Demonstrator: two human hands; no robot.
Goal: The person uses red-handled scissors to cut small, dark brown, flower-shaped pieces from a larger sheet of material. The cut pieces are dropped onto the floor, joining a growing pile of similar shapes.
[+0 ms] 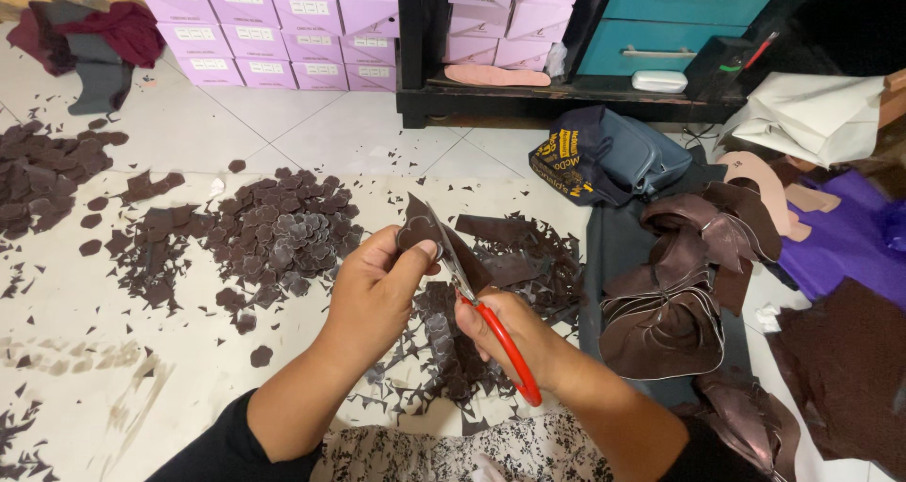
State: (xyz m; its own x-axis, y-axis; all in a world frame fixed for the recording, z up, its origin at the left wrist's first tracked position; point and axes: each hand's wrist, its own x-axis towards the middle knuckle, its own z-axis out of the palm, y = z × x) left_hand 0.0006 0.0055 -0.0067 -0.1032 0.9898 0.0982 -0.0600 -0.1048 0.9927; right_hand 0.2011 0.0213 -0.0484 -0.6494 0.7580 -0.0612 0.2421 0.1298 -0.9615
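My left hand pinches a dark brown leather piece at the middle of the view, thumb on top. My right hand grips red-handled scissors; their blades are closed around the edge of that piece. Below the hands lies a heap of small brown offcuts on the pale floor. A pile of cut brown shapes sits just left of my left hand.
More cut shapes lie at far left. Curled brown leather strips rest on a dark sheet at right, beside a dark blue bag. Lilac boxes and a black shelf with teal drawers stand behind.
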